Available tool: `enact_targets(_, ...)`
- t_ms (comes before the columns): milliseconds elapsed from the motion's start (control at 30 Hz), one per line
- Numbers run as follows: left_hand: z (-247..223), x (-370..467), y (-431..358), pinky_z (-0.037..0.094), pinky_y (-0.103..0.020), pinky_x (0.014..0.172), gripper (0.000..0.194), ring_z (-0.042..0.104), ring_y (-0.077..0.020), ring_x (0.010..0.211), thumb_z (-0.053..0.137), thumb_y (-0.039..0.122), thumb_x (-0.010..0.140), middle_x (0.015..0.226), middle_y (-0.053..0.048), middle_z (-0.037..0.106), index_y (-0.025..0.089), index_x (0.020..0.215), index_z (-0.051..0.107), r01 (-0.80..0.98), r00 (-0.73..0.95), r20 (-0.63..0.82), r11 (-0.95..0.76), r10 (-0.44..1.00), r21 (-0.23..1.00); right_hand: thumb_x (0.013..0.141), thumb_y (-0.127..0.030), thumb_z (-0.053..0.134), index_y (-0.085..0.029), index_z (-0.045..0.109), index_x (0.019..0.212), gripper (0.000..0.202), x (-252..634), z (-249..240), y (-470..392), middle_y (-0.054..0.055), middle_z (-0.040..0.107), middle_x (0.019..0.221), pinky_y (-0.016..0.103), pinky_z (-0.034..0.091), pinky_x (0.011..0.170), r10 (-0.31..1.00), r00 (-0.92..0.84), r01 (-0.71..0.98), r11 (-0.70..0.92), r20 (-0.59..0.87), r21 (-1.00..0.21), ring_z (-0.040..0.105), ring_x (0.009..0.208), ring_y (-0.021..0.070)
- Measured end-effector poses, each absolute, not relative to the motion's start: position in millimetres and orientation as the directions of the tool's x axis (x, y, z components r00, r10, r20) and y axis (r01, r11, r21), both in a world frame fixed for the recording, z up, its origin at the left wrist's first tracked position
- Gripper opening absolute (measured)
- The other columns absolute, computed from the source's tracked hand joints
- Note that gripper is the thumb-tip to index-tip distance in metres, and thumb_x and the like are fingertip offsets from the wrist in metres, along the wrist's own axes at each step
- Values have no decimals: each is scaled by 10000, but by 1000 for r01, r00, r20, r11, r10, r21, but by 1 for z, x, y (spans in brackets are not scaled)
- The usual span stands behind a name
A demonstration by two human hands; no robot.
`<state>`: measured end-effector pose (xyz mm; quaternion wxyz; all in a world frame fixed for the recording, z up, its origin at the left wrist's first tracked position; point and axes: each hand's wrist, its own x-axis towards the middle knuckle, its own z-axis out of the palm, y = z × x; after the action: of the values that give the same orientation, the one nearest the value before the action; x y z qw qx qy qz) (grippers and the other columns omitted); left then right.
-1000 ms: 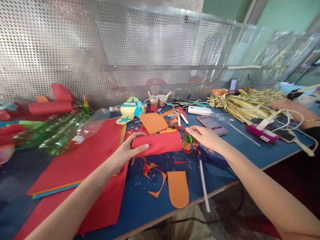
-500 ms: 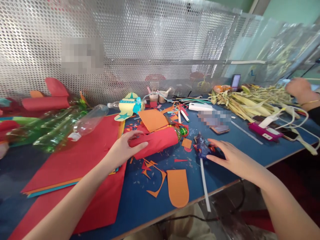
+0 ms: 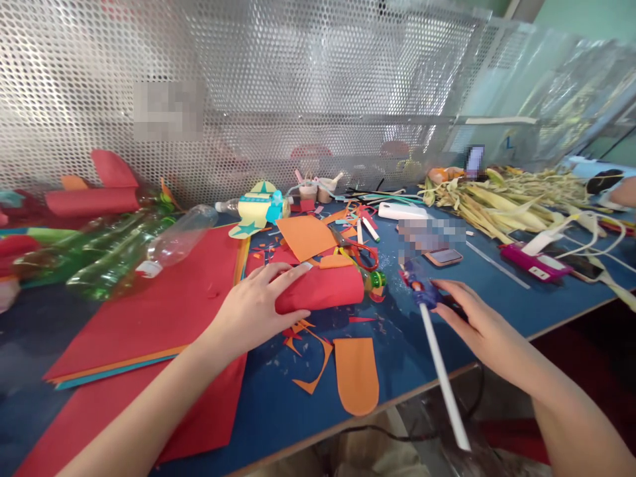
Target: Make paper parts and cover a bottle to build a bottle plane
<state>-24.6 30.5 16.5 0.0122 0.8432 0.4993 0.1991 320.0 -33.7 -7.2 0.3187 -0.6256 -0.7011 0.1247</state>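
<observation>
My left hand (image 3: pixel 253 305) is closed over the near end of a plastic bottle wrapped in red foam sheet (image 3: pixel 330 289). The bottle lies on its side, its green cap (image 3: pixel 377 279) pointing right, with an orange piece (image 3: pixel 336 262) along its top. In my right hand (image 3: pixel 479 324) is a dark blue glue gun (image 3: pixel 422 290), blurred and partly hidden by the fingers. A long white glue stick (image 3: pixel 444 377) sticks out of its back, toward me. Nearest me lies an orange foam piece with one rounded end (image 3: pixel 356 374); orange offcuts (image 3: pixel 320 368) are scattered beside it.
Red sheets (image 3: pixel 163 318) are stacked left, behind them clear and green bottles (image 3: pixel 112 262). Scissors (image 3: pixel 365 252), an orange sheet (image 3: pixel 305 237) and a yellow-wrapped bottle (image 3: pixel 256 211) lie beyond. At right are a phone (image 3: pixel 444 256), a magenta power strip (image 3: pixel 534 263), dried husks (image 3: pixel 497 205) and a co-worker's hand (image 3: pixel 623 193).
My right hand has taken hold of the glue gun and raised it, swinging the glue stick's end right. My left hand and the red-wrapped bottle have shifted right; an orange piece now shows on top.
</observation>
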Motion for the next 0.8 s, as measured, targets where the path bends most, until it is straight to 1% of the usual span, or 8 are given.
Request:
enact_targets(133,15,-25,32,461,-492,953,639,563,-341,1117,604,510,784,1261,-99,584,309,1374,461,838,462,295,-521,837,165,904,-554,393,-260,507,1153,402,313,-8,-43,40,620,762,343,544,675,983,36,522,136,181,-842,617,696,220)
enact_targets(233,12,-26,35,448,-498,966,695,541,-350,1139,643,472,769,1262,-120,577,278,1401,426,836,485,262,-530,834,140,788,-588,558,-254,548,1027,411,297,-15,-49,26,605,723,324,533,650,974,125,375,130,189,-918,601,681,218)
enact_targets(300,11,-26,37,435,-489,981,683,537,-342,1145,633,439,788,1249,-119,584,264,1410,410,840,478,263,-524,838,144,766,-519,625,-256,550,1035,384,282,-17,-54,31,624,799,312,525,680,974,175,377,71,146,-924,609,728,215)
enact_targets(367,9,-26,38,424,-482,994,689,529,-341,1162,627,462,786,1259,-117,583,251,1405,413,844,450,281,-507,848,177,769,-481,641,-254,562,982,321,268,-17,-59,14,590,753,299,501,641,969,191,422,66,160,-904,572,671,197)
enact_targets(467,8,-24,39,429,-468,994,696,537,-338,1168,611,535,768,1285,-104,582,251,1380,437,855,379,290,-453,879,253,854,-476,556,-246,552,930,243,254,-18,-65,0,530,684,296,470,614,956,149,454,161,253,-876,503,597,174)
enact_targets(567,11,-22,39,442,-437,987,693,560,-325,1158,602,578,751,1280,-88,600,248,1345,467,857,310,282,-396,908,331,931,-445,454,-242,523,949,215,247,-22,-67,4,534,711,290,467,630,939,37,431,293,342,-853,492,590,164)
enact_targets(667,16,-20,38,454,-392,976,691,592,-307,1129,612,571,734,1254,-73,627,232,1322,486,854,259,255,-344,932,391,936,-437,458,-247,510,986,203,239,-24,-67,13,544,795,267,458,619,916,-36,427,376,400,-822,527,649,165)
enact_targets(800,24,-18,35,487,-366,920,682,640,-299,1053,599,583,720,1196,-54,664,237,1301,507,852,203,192,-270,960,449,926,-388,499,-249,496,903,141,230,-21,-66,6,521,843,245,443,633,914,-77,456,387,397,-802,540,710,157)
